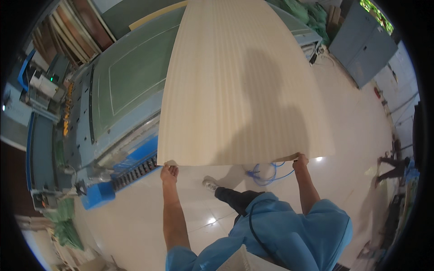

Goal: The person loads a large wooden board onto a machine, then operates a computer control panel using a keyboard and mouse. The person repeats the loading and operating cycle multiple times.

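Observation:
A large pale wood-grain panel (212, 99) stretches away from me, its far part lying over a machine bed (140, 67) with a dark green top. At the near left corner of the panel, my left hand (169, 173) is closed on the edge, palm side up. My right hand (300, 161) grips the same near edge farther right, fingers folded around it. The panel's near end sticks out past the machine above the floor, and my shadow falls across its face. The fingers under the panel are partly hidden.
Left of the panel are the machine's gantry (45, 90) and a blue-ended cable chain (135, 174). A blue hose (264, 176) lies coiled on the floor under the right part of the near edge. A grey cabinet (364, 47) stands far right; another person (398, 169) is at the right.

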{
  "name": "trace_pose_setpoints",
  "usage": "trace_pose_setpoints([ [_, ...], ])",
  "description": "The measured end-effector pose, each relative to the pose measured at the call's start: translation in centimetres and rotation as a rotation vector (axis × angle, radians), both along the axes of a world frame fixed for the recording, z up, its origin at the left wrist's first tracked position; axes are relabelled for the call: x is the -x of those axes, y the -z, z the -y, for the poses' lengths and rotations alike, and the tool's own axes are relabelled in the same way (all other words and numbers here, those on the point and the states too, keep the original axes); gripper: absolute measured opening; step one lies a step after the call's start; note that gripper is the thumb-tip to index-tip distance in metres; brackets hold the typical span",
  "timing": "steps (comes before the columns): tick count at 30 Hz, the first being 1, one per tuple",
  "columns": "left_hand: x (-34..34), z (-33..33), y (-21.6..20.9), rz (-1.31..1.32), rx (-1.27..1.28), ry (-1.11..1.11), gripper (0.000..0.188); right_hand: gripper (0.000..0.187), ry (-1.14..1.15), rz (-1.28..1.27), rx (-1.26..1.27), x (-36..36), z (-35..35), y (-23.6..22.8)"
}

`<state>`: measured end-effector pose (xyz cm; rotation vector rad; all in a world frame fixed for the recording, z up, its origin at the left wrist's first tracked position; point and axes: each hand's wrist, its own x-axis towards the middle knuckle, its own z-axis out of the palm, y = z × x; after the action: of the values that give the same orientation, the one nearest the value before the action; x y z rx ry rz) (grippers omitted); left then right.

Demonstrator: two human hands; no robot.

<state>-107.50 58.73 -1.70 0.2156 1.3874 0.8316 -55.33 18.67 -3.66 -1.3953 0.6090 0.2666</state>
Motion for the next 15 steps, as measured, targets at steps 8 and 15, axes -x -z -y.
trace_pose_setpoints([
  [8,3.8,-7.1,0.2,0.028,-0.154,-0.063,0.046,0.05,0.258,0.06,-0.053,8.4,-3.2,3.1],
  [15,1.5,2.6,1.8,0.189,0.117,0.489,0.023,0.046,0.185,0.021,-0.154,14.3,-3.9,5.2],
])
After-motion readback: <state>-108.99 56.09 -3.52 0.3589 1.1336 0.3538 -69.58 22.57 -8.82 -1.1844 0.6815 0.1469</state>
